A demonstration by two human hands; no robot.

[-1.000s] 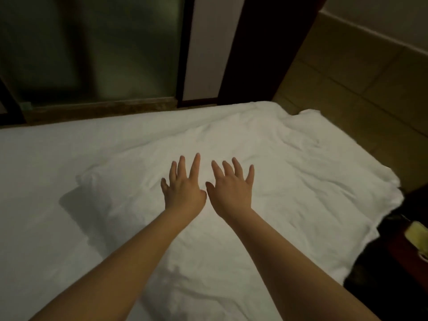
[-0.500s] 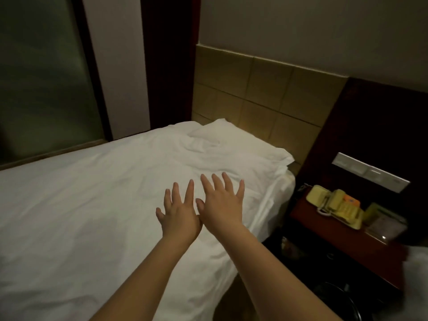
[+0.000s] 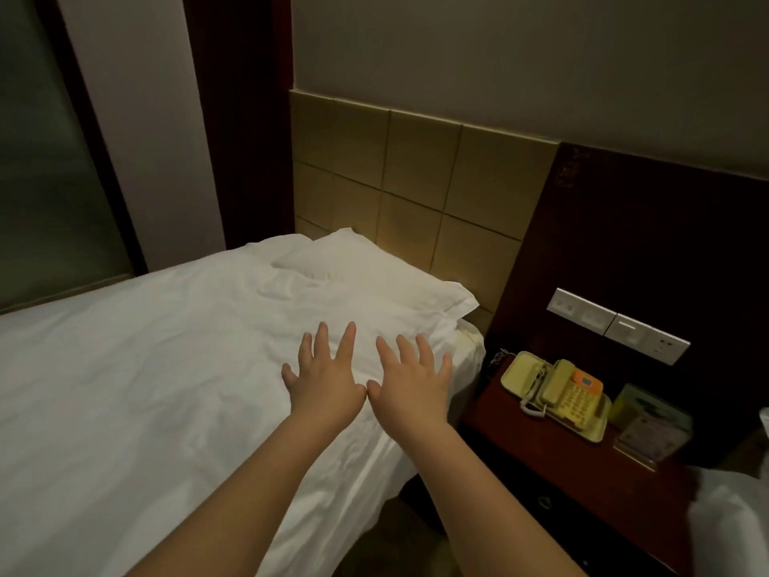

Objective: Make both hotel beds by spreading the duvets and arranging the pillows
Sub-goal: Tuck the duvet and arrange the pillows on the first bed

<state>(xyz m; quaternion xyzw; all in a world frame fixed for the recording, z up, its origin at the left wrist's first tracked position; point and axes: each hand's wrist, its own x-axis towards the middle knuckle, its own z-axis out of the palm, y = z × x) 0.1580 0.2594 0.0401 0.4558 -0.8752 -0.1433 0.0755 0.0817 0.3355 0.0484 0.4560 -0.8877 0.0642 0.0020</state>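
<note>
A person's two bare hands reach out side by side over a white duvet [image 3: 166, 368] spread across a hotel bed. The left hand [image 3: 324, 381] and right hand [image 3: 410, 385] are both flat and empty, fingers spread, thumbs almost touching; whether the palms press the cloth cannot be told. The pillow [image 3: 374, 276] lies just ahead of the fingertips, at the tiled headboard [image 3: 416, 172], its long axis running across the bed along the headboard. Its nearer corner sits ahead of the right hand, which looks better placed to reach it. A bedside table [image 3: 541, 447] with a telephone [image 3: 557, 393] stands to the right.
</note>
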